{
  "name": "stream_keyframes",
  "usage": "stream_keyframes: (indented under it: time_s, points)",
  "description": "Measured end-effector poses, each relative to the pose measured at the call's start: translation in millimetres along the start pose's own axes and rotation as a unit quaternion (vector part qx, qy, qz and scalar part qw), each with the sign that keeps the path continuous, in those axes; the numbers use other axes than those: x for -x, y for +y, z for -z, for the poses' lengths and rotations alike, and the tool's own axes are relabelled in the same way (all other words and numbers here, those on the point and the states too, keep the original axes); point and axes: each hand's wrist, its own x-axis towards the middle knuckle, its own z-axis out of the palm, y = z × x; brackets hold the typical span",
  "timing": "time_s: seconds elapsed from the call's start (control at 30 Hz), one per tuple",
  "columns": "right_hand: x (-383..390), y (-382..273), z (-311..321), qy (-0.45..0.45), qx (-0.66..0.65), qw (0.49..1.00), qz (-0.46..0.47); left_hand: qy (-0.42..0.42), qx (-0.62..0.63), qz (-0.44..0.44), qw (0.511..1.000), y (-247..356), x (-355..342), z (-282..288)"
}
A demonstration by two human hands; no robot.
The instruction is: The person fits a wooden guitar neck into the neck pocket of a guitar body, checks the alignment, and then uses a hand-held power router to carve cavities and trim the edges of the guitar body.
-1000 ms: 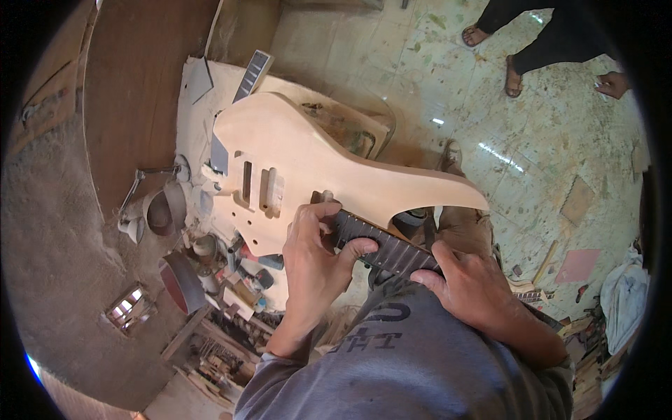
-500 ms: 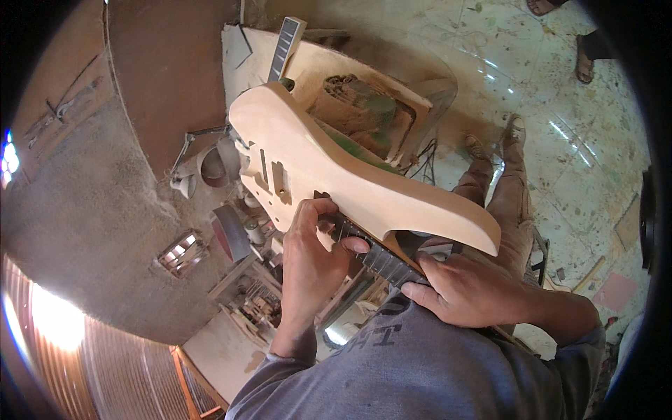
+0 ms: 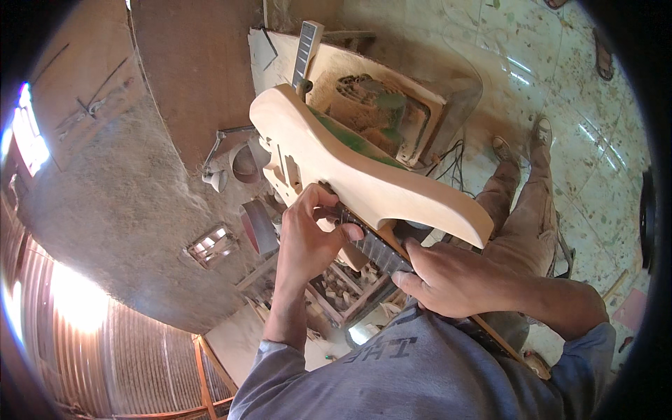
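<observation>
The unfinished guitar body (image 3: 364, 175) of pale wood is held up on edge over the sawdust-covered workbench (image 3: 392, 91). The left hand (image 3: 308, 234) pinches the dark fretboard (image 3: 374, 248) where the neck joins the body. The right hand (image 3: 455, 280), fingers curled, clasps the neck just below the body.

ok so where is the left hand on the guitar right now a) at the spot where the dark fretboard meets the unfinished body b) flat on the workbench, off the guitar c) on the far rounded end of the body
a: the left hand curls its fingers at the joint where the dark fretboard enters the unfinished guitar body, while the right hand grips the neck lower down.
</observation>
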Motion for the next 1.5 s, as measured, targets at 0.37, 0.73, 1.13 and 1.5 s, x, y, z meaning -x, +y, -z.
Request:
stream_keyframes:
  time_s: [0.37, 0.73, 1.13, 1.5]
  points:
    - [-15, 10, 4, -0.028, 0.024, 0.999, 0.037, -0.035, -0.002, -0.017, 0.999, -1, -7, 7]
    - [-16, 5, 6, -0.022, -0.006, 1.000, 0.007, -0.012, -0.148, 0.023, 0.989, 17, -6, 10]
    - [-14, -16, -3, 0.040, -0.012, 0.998, -0.041, 0.039, -0.017, 0.029, 0.999, -4, -2, 1]
    - [-8, -49, -53, 0.218, 0.011, 0.959, -0.181, 0.271, 0.720, -0.075, 0.634, -19, 102, -161]
